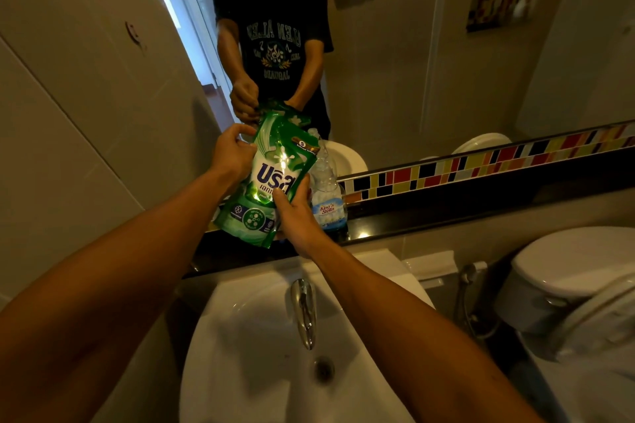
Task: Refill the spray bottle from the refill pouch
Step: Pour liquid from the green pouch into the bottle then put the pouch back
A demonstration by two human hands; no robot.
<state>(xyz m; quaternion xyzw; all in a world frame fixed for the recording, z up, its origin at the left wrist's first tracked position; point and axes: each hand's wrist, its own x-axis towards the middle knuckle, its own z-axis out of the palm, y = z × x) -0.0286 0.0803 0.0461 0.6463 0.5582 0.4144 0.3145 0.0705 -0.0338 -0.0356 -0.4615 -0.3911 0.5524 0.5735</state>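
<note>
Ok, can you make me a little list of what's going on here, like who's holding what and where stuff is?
place: bathroom, in front of a mirror
left hand: grips the upper left edge of the green refill pouch
right hand: grips the pouch's lower right side
pouch: held up over the dark shelf, tilted
spray bottle: clear, blue label, stands on the shelf right behind the pouch; top hidden
pouring: not seen yet
below: white sink with chrome tap
right: toilet
</note>
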